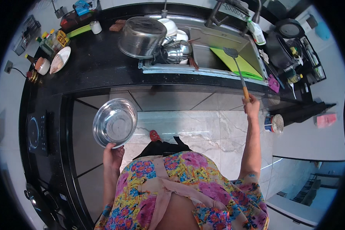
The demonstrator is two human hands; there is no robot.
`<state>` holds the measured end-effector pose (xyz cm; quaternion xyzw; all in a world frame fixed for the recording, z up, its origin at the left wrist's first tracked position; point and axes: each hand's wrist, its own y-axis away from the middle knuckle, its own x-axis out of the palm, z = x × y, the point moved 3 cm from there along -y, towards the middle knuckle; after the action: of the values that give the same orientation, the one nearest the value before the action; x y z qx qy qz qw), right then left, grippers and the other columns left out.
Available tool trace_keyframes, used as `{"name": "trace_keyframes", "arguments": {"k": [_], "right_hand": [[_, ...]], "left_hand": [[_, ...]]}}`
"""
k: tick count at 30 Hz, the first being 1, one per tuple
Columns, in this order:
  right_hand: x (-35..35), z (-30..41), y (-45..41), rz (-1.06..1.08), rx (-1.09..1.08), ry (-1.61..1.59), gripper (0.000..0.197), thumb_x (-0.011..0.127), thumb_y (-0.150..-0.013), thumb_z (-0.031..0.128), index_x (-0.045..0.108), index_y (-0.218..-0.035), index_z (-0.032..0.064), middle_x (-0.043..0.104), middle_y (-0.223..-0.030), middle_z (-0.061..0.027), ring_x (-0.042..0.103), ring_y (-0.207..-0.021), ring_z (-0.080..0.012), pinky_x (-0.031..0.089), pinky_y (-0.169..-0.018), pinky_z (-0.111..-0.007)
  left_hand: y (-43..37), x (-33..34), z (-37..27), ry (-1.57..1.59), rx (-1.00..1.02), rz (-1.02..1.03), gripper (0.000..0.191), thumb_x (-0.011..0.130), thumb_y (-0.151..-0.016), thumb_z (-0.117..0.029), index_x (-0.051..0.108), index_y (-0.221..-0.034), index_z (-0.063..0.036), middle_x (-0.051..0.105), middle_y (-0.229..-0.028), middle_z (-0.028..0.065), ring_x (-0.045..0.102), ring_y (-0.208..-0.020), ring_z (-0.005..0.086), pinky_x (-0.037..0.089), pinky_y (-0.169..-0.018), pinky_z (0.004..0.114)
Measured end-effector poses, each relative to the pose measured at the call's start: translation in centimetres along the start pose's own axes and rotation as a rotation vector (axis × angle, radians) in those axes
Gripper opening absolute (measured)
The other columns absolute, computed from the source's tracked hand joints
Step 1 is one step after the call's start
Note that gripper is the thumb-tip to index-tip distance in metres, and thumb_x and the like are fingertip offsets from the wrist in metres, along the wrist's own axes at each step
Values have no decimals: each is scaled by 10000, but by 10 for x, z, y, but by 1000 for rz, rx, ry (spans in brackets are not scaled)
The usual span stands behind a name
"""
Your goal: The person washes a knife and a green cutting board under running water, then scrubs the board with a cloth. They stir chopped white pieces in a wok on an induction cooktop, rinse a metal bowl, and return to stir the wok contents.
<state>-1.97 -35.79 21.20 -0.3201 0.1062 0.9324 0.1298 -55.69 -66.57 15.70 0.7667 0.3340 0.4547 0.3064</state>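
My left hand (113,155) grips the near rim of a shiny stainless steel bowl (115,123), tilted above the floor in front of the counter. Nothing shows inside the bowl. My right hand (251,107) is closed around the wooden handle of a metal spatula (239,69). The spatula's dark blade reaches over the sink (202,57), above a green cutting board (237,63) leaning in the basin. At the sink's left side, a large metal pot (143,36) stands upside down beside stacked metal bowls (178,51) and white bowls (169,26).
On the black counter (95,63) at left are an oval plate (63,57) with pale food, several bottles (47,43) and a white jar (95,27). An induction cooktop (36,132) lies farther left. At right stand a spray bottle (256,31), a black pot (280,50) and a floor bucket (274,123).
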Motion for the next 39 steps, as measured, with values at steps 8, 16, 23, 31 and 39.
{"name": "trace_keyframes", "arguments": {"k": [8,16,23,31,39], "right_hand": [[56,-33,-165,-18,-33,366,253,645,-744,206,670,-912,18,557,-554,-12,476,-396,-97,359,-364,-264],[122,-12,-276,94,-26,468,449,618,-793,391,513,-496,70,473,-456,-27,460,-393,-142,357,-404,-329],[143,-76,-400,53,-279,1232,392,430,-927,275,579,-1100,-44,634,-860,-197,614,-757,-360,493,-717,-468],[352,59,-323,-113,-1374,509,280,534,-858,137,595,-1064,-44,626,-950,-192,586,-884,-361,463,-802,-442],[489,155,-8,660,-2012,297,318,579,-813,96,547,-1120,18,572,-1018,-157,525,-983,-331,402,-874,-430]], "left_hand": [[-17,-20,-43,92,139,-103,171,559,-748,-75,543,-912,-27,627,-784,83,622,-665,195,510,-557,270],[-12,-12,-6,317,293,-339,203,516,-805,-90,514,-982,9,600,-840,116,602,-703,219,508,-574,295],[-98,40,46,376,308,-419,241,529,-796,-69,495,-990,69,599,-815,147,612,-667,228,543,-570,313],[-171,46,120,624,412,-372,160,532,-794,-91,558,-918,7,623,-788,101,608,-647,180,528,-566,284],[-110,-29,158,890,608,-456,192,539,-787,-81,530,-949,23,605,-848,128,603,-667,211,519,-591,301]]}}
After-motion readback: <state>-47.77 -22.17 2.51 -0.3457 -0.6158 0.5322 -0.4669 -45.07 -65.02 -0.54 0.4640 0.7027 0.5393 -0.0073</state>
